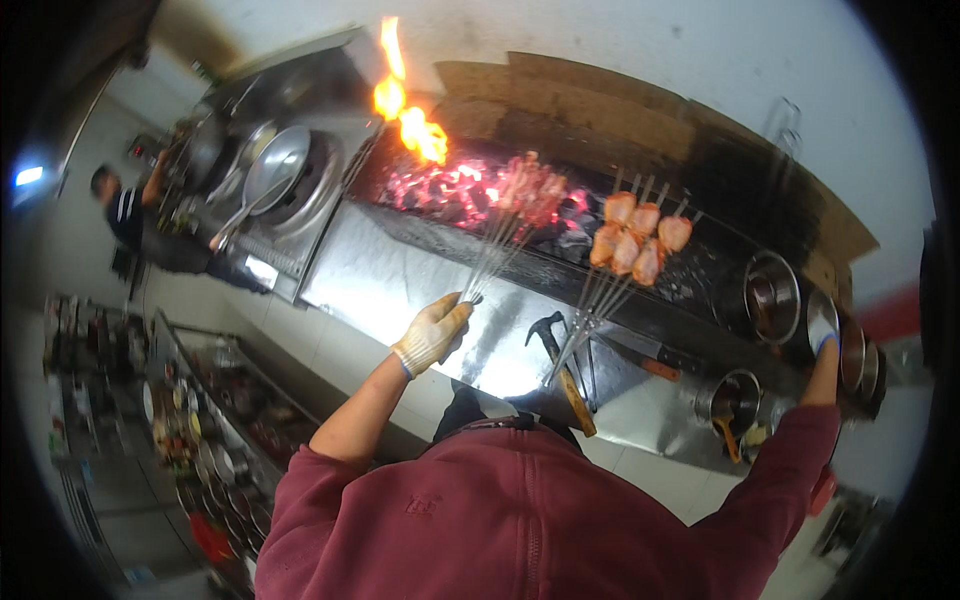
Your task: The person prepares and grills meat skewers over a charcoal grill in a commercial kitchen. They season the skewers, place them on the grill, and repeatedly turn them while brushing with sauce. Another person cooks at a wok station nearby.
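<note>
My left hand point(433, 330), in a white knit glove, grips the ends of a bundle of metal skewers point(491, 259). Raw-looking red meat point(531, 191) on their far ends lies over the glowing charcoal point(442, 187) of a long grill. At the far right, my gloved right hand point(823, 324) is among metal pots; its fingers are hard to make out, and I cannot tell if it holds anything. Between the hands, several skewers of reddish chicken pieces point(626, 244) rest across the grill, their handles fanned over the steel ledge point(397, 262).
Tall flames point(420, 131) rise at the grill's left end. A claw hammer point(562, 367) and a knife point(652, 365) lie on the ledge. A pot with a brush point(726, 435) and a steel bowl point(772, 296) stand right. Beyond a wok point(277, 169), another person point(131, 214) stands at the stoves.
</note>
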`<state>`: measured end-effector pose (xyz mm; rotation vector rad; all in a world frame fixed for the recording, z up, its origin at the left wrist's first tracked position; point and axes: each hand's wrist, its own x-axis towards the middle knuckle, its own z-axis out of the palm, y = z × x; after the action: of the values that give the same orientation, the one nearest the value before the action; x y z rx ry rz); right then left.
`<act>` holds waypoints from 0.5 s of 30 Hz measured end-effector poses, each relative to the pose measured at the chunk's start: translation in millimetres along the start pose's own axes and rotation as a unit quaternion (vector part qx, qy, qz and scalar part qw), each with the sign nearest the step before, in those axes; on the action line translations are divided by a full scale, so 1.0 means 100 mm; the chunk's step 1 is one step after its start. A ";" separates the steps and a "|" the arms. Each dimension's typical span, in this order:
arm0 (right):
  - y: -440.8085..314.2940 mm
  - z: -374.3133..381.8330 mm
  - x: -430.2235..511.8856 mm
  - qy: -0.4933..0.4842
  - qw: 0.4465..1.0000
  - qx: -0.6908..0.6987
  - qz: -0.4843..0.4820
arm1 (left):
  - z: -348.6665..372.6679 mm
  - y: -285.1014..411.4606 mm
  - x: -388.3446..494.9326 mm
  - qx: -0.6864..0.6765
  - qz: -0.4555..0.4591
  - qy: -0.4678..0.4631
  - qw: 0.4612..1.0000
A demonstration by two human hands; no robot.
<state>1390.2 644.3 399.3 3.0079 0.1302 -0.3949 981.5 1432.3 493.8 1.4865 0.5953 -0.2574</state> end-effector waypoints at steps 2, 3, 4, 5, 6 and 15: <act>0.33 0.27 0.24 0.019 0.997 0.073 0.009 | 0.00 0.02 0.01 -0.007 -0.008 -0.007 1.000; 0.44 0.34 0.25 0.016 0.999 0.048 0.008 | 0.01 0.01 0.01 0.029 0.016 0.014 0.999; 0.50 0.37 0.18 0.020 0.999 0.024 0.007 | 0.02 0.01 0.00 0.060 0.034 0.034 0.997; 0.54 0.34 0.08 0.036 0.999 0.026 0.012 | 0.04 -0.01 -0.01 0.090 0.030 0.053 0.994; 0.50 0.23 -0.05 0.047 0.997 0.047 0.028 | 0.03 0.00 -0.01 0.166 0.089 0.074 0.979; -1.79 -2.04 -1.60 0.199 0.779 0.591 0.063 | -0.35 -0.06 0.04 0.349 0.193 0.036 0.916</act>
<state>1270.5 833.4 620.7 4.2485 -0.4884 0.3794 973.8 1466.5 487.3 2.2764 0.2529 -0.1048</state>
